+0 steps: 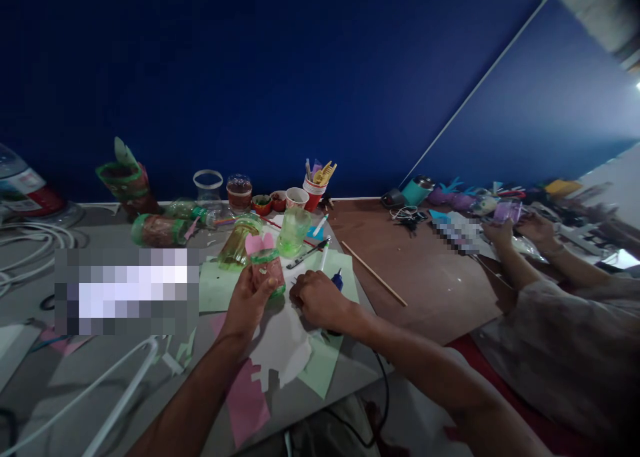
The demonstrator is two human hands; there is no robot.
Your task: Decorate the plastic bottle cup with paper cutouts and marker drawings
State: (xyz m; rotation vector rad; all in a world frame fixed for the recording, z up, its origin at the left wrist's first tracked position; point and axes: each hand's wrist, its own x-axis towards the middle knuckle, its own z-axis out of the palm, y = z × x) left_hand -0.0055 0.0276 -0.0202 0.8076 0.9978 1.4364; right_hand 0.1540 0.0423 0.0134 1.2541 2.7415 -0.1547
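Head view, starting at the near edge: three loose paper pieces lie on the grey table top (75, 370), one pink scrap (245, 404), one white scrap (283, 358) and one pale green sheet (320, 372). Just past them are the person's two hands. The left hand (249, 305) has its fingers wrapped round a short brown-wrapped bottle section (269, 272) with a green band and two pink paper ears, held upright over the papers. The right hand (320, 302) is fisted on a blue-tipped tool (339, 281), and its black cord (385, 384) runs off the table's edge.

Behind the hands stand two clear green cut plastic cups (293, 230). One thin wooden stick (374, 282) lies on a brown board (430, 290).

Farther back runs a row of two small bowls (261, 204), one white cup (297, 197) and one red cup (315, 192) stuffed with tools. To the left are two more decorated bottles (157, 230), one lying and one upright.

At far right a co-worker's hands (537, 229) hold something purple. A deep blue wall (300, 77) closes the room.
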